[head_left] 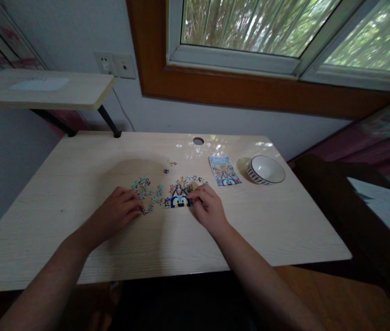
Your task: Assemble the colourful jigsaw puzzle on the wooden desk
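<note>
At the far left, a pale raised shelf [77, 94] on black legs bears a white sheet [39, 84]. On the wood-grain desk [60, 179], the person's left hand [126, 204] rests with curled fingers at the left edge of scattered loose jigsaw pieces [142, 184]; whether it grips one cannot be told. Two small groups of pieces lie farther back. Just right of the loose pieces sits the partly assembled jigsaw puzzle [180, 201], showing a blue dog's face. The right hand [209, 204] is at its right edge, thumb and fingertips drawn close together; whether a piece is pinched there cannot be told. Beyond that hand lies a printed picture sheet [225, 171], and just beside it stands a white bowl [267, 170] with a dark rim and striped outside.
</note>
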